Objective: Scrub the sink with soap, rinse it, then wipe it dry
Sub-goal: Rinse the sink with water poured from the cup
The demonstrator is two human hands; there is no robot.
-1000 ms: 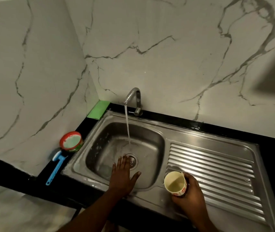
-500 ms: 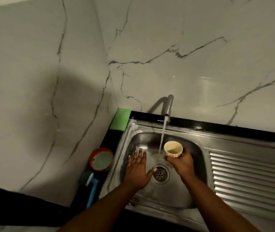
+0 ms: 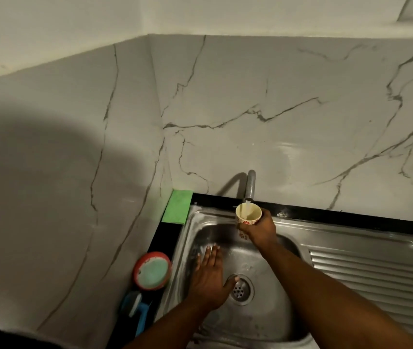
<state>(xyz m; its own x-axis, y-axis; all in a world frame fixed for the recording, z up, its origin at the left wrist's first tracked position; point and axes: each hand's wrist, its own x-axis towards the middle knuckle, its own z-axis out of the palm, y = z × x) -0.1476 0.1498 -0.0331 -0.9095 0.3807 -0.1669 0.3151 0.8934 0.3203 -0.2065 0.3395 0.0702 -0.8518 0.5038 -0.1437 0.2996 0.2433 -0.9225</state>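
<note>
Cup [image 3: 247, 214] gripped by the right hand [image 3: 260, 229] beneath the running tap [image 3: 250, 183], at the sink's [image 3: 338, 231] 12 o'clock; left hand [image 3: 207, 283] laid flat, fingers straight, at the drain's [image 3: 241, 289] 9 o'clock.

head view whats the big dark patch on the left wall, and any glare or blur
Head view: the patch is a soft shadow on the left wall, its source unseen; a glare sits on the back wall above the tap; the blue brush looks blurred.
</note>
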